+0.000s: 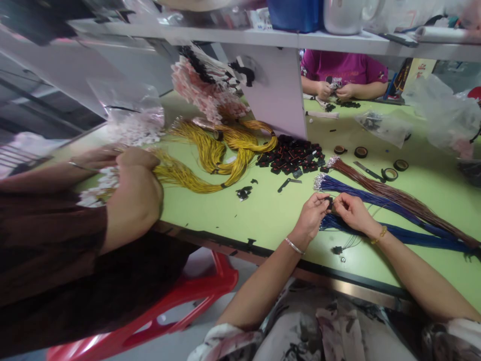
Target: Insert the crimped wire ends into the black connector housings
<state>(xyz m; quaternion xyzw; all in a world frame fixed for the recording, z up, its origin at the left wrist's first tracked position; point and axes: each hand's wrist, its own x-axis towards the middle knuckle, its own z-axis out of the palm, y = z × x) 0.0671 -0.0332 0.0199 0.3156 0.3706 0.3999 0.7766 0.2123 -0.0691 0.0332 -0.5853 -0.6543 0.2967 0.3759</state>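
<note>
Nearest on the green table (210, 215), at six o'clock from the working hands, a loose black block (337, 249) with thin wires lies near a small round metal piece (342, 259). Above it, the left hand (313, 213) pinches a small black block (329, 202) in its fingertips. The right hand (351, 210) is curled in close at three o'clock of that block; whether its fingers grip anything, I cannot tell.

A blue wire bundle (409, 238) passes beneath the right wrist toward four o'clock. Beyond the hands lie a second blue bundle (372, 195) and a brown bundle (391, 190). A knife (283, 186) lies at ten o'clock, yellow wires (199, 181) between nine and ten, and a heap of black blocks (293, 154) at eleven. Tape rolls (401, 165) lie around one to two. Farthest, at twelve, sits a person in purple (338, 65).
</note>
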